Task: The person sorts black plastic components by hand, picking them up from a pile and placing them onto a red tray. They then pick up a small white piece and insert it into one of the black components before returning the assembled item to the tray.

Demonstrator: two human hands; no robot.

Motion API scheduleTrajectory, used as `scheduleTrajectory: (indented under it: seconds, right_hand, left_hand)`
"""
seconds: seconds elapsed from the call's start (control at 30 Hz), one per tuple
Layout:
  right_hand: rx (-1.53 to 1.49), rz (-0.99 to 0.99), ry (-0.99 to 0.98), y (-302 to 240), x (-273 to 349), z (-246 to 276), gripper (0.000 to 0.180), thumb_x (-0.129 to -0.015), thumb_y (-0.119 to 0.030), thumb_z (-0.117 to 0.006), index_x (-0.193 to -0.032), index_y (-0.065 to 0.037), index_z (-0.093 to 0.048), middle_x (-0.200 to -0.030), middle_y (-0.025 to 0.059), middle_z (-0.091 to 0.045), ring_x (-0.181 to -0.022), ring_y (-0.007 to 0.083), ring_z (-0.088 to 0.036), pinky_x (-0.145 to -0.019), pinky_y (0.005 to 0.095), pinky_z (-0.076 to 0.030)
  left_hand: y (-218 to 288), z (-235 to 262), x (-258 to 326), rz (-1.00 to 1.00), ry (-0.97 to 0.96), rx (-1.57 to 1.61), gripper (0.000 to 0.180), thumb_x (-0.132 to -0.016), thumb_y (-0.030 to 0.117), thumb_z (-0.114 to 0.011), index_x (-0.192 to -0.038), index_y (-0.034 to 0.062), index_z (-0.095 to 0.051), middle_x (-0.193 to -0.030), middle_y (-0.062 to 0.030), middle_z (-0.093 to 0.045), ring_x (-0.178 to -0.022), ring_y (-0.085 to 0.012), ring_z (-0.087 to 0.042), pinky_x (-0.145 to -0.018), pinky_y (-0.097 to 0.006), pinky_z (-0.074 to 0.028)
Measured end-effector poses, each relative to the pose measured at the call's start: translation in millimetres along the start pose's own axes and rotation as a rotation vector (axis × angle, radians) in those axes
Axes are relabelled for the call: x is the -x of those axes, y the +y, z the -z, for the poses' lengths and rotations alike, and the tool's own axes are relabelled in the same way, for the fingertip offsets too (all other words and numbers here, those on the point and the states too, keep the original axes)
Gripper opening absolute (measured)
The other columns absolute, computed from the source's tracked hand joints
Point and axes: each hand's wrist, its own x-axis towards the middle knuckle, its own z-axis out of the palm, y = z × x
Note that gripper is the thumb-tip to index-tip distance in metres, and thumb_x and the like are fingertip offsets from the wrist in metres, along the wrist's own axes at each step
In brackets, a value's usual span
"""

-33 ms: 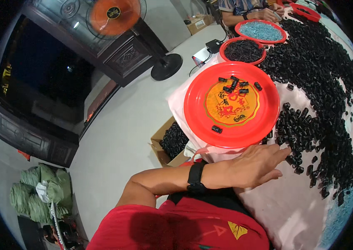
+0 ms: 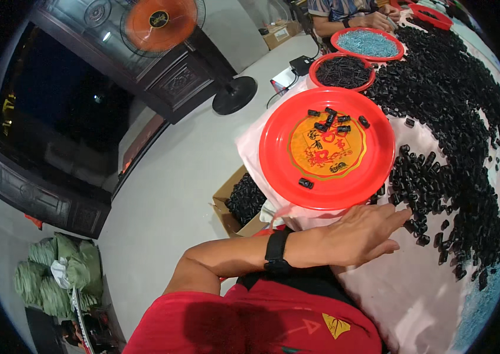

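Note:
My left hand (image 2: 363, 237), with a black watch (image 2: 276, 250) on its wrist, rests palm down over the cloth-covered table. Its fingers are stretched out, and no object shows in them. The fingertips lie beside a heap of small black plastic pieces (image 2: 418, 180). Just beyond the hand stands a round red tray (image 2: 270, 159) with a yellow printed middle. Several black plastic pieces (image 2: 330, 120) lie grouped in its far half, and a single piece (image 2: 306, 183) lies near its closer rim. My right hand is out of the picture.
Beyond the tray stand a red bowl of dark thin pieces (image 2: 312, 72) and one of light-blue pieces (image 2: 367, 44). A larger black heap (image 2: 456, 88) covers the table's right side. Another person's hands (image 2: 383, 19) work at the far end. Below the table edge sits a cardboard box (image 2: 223, 206).

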Motion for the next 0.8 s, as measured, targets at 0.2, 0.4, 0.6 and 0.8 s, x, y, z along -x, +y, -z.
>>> scheduleTrajectory:
  seconds: [0.2,0.4,0.6,0.8]
  right_hand:
    - [0.035,0.052,-0.025,-4,-25,15,0.01,-0.09,-0.009,-0.067,-0.097,-0.002,-0.068,-0.095,0.0107,-0.068,-0.09,0.0199,-0.064,-0.085,0.0347,-0.05]
    - [0.182,0.071,-0.107,-32,-49,65,0.01,-0.089,-0.009,-0.067,-0.097,-0.002,-0.068,-0.095,0.0111,-0.068,-0.09,0.0202,-0.064,-0.085,0.035,-0.05]
    - [0.333,0.054,-0.226,-68,-83,99,0.01,-0.089,-0.008,-0.066,-0.097,-0.002,-0.068,-0.095,0.0115,-0.068,-0.09,0.0206,-0.064,-0.085,0.0354,-0.05]
    - [0.144,-0.577,-0.314,-31,-122,30,0.016,-0.086,-0.006,-0.071,-0.101,-0.003,-0.075,-0.079,0.0139,-0.069,-0.067,0.0248,-0.067,-0.061,0.0333,-0.05]
  left_hand:
    - [10,1,-8,0.04,-0.049,0.009,0.062,-0.094,0.024,-0.071,-0.144,-0.0026,-0.046,-0.095,-0.0171,-0.057,-0.085,-0.0374,-0.062,-0.07,-0.048,-0.049]
    - [10,10,-6,0.045,-0.051,0.149,0.054,-0.096,0.023,-0.069,-0.14,-0.0019,-0.051,-0.099,-0.0172,-0.059,-0.091,-0.0372,-0.065,-0.074,-0.046,-0.053]
    - [-1,-3,-24,-0.244,0.029,-0.1,0.062,-0.091,0.027,-0.072,-0.142,-0.0017,-0.05,-0.13,-0.0211,-0.056,-0.119,-0.0398,-0.055,-0.099,-0.049,-0.047]
    - [2,-3,-10,-0.226,-0.042,-0.109,0.058,-0.089,0.025,-0.073,-0.138,-0.0001,-0.056,-0.142,-0.0205,-0.054,-0.128,-0.0395,-0.053,-0.105,-0.048,-0.045]
